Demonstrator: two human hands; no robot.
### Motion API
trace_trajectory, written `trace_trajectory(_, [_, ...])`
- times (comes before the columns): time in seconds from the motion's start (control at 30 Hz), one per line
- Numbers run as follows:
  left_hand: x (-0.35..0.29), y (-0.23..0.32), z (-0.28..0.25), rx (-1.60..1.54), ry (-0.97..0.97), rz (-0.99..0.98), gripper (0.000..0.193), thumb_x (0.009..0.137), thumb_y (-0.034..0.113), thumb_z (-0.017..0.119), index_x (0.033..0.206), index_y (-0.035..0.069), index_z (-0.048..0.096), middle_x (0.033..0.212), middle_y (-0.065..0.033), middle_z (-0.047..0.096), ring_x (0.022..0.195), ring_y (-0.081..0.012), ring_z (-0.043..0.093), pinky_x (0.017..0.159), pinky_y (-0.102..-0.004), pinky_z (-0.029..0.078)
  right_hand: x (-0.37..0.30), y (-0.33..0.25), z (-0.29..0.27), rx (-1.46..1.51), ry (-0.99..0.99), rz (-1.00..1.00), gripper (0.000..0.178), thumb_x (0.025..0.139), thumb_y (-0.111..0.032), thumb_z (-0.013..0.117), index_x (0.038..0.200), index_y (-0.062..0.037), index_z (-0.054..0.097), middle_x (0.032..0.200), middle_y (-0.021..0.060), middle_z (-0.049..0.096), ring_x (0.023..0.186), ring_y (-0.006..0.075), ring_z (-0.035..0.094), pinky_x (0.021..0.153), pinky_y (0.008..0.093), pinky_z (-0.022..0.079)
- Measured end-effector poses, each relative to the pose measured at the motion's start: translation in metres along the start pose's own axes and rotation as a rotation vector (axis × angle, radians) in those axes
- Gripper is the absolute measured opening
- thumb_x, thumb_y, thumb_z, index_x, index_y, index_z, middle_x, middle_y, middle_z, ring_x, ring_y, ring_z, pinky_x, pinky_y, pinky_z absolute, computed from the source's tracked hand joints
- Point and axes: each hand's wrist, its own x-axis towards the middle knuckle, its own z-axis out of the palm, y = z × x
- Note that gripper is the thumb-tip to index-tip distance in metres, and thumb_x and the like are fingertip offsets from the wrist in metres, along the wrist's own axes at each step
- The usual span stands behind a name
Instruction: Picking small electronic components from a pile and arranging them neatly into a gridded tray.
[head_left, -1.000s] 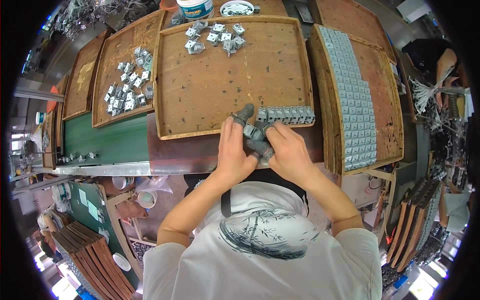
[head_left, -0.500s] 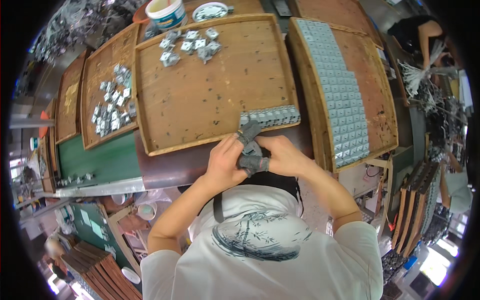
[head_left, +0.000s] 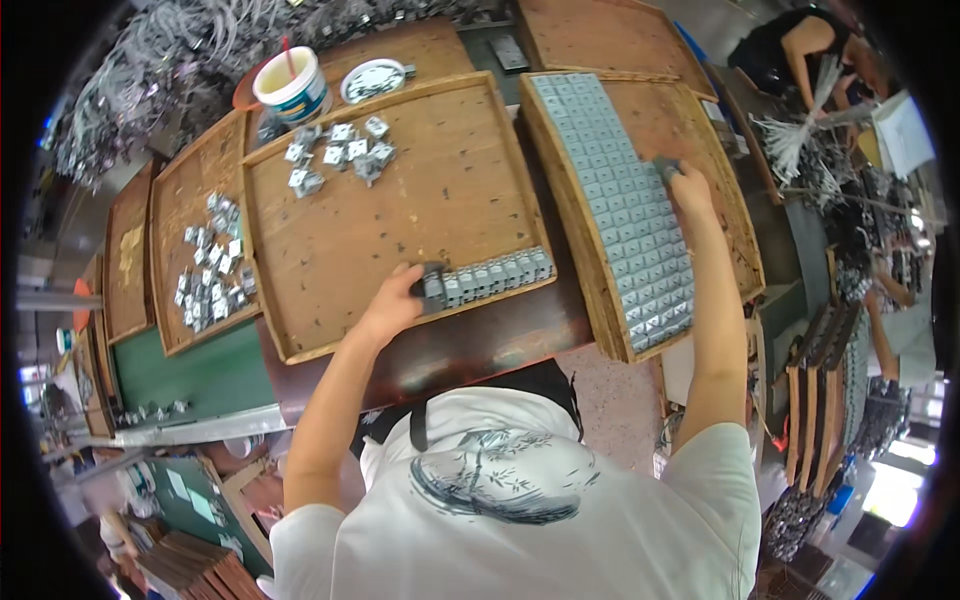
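Touching the nine o'clock end of a row of small metal blocks, the left hand has its fingers drawn in narrow, a dark finger cover set against the last block; whether it grips that block, I cannot tell. The row runs along the near edge of the middle tray, between five and four o'clock from its centre.

Well apart, toward two o'clock, the right hand is over the right tray, fingers bunched together, a dark cover on the tip. It is just beside the tight ranks of blocks that fill that tray's nine o'clock side; whether it holds anything is hidden.

At ten o'clock in the middle tray lies a loose cluster of blocks. Beyond its rim are a white bucket at eleven o'clock and a round dish near twelve. The left tray, at nine o'clock, carries a scattered pile of blocks, and a green surface shows toward eight.
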Motion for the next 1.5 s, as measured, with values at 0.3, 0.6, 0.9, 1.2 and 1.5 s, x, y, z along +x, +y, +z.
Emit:
trace_trajectory(0.3, [0.008,-0.006,-0.018,0.113,-0.107,0.095,0.052,0.082,0.006,0.067,0.132,0.003,0.053,0.121,-0.0102,0.056,0.111,-0.0217,0.053,0.095,-0.0316,0.044,0.005,-0.034,0.005,0.293,-0.294,0.112,0.030,0.087,-0.010,0.055,0.111,0.0040,0.065,0.102,0.0127,0.068,0.090,0.0212,0.062,0.079,0.0332,0.049])
trace_trajectory(0.6, [0.087,0.047,-0.074,0.413,0.828,-0.029,0.052,0.076,0.034,0.078,0.113,0.003,0.058,0.121,-0.0153,0.053,0.106,-0.0355,0.059,0.087,-0.0455,0.050,0.011,-0.030,0.000,0.390,-0.336,0.149,0.035,0.088,-0.006,0.048,0.121,0.0043,0.058,0.109,0.0128,0.066,0.093,0.0229,0.063,0.080,0.0354,0.050])
trace_trajectory(0.9, [0.125,0.012,-0.066,0.361,0.945,-0.016,0.041,0.072,0.016,0.066,0.110,0.004,0.057,0.113,-0.0228,0.058,0.107,-0.0404,0.057,0.091,-0.0458,0.047,0.011,-0.011,0.007,0.429,-0.311,0.135,0.026,0.087,-0.011,0.057,0.108,0.0019,0.065,0.094,0.0084,0.066,0.079,0.0190,0.061,0.067,0.0349,0.048])
trace_trajectory(1.2, [0.015,-0.004,-0.037,-0.758,0.450,-0.076,0.028,0.087,0.006,0.060,0.113,0.013,0.053,0.082,0.0003,0.058,0.064,-0.0080,0.054,0.047,-0.0221,0.038,-0.011,-0.045,-0.003,0.614,-0.005,0.131,0.022,0.089,-0.007,0.052,0.107,-0.0001,0.063,0.096,0.0078,0.065,0.079,0.0165,0.060,0.063,0.0316,0.046])
trace_trajectory(1.5, [-0.049,0.027,0.004,-1.186,0.250,0.012,0.030,0.092,0.009,0.061,0.121,0.006,0.057,0.106,-0.0029,0.064,0.092,-0.0131,0.060,0.072,-0.0291,0.051,-0.152,-0.133,0.017,1.090,-0.300,-0.119,0.031,0.091,-0.012,0.066,0.120,-0.0016,0.061,0.097,0.0063,0.066,0.084,0.0144,0.063,0.064,0.0275,0.050])
